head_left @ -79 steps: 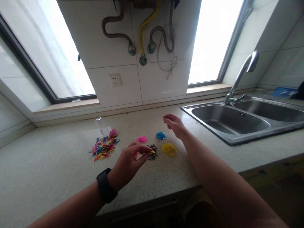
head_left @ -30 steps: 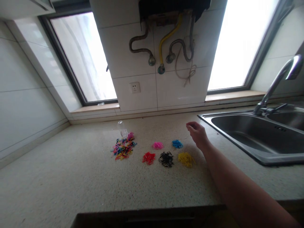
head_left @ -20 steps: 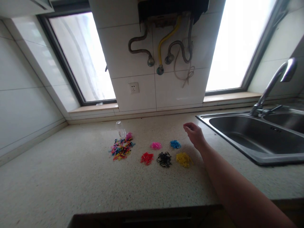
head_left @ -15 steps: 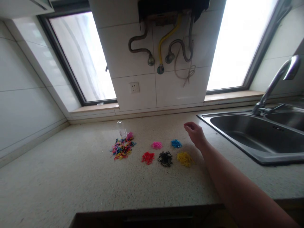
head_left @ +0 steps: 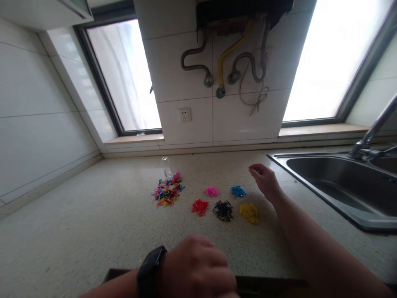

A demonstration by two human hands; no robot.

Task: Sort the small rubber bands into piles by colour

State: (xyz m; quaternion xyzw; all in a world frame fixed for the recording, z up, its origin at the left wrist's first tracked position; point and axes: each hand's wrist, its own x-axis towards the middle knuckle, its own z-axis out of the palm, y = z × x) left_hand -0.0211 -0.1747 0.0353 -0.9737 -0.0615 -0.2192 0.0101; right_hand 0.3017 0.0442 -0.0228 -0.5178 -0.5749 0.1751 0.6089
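Note:
My right hand (head_left: 263,179) hovers over the speckled counter (head_left: 93,231), fingers loosely curled, just right of a blue pile of small bands (head_left: 238,191) and above a yellow pile (head_left: 249,212). Nothing shows in it. Pink (head_left: 212,191), red (head_left: 200,206) and black (head_left: 222,210) piles lie to its left. A mixed heap of coloured bands (head_left: 166,192) sits further left by a small clear bottle (head_left: 166,167). My left hand (head_left: 198,268), with a black watch on the wrist, is at the near edge, back toward the camera, its fingers hidden.
A steel sink (head_left: 341,188) with a tap (head_left: 372,132) fills the right side. The tiled wall behind carries an outlet (head_left: 185,114) and hoses (head_left: 223,70) between two windows. A tiled wall borders the counter on the left.
My left hand has come back into view at the bottom edge. The view has shifted a little to the left. My right hand stays near the blue pile.

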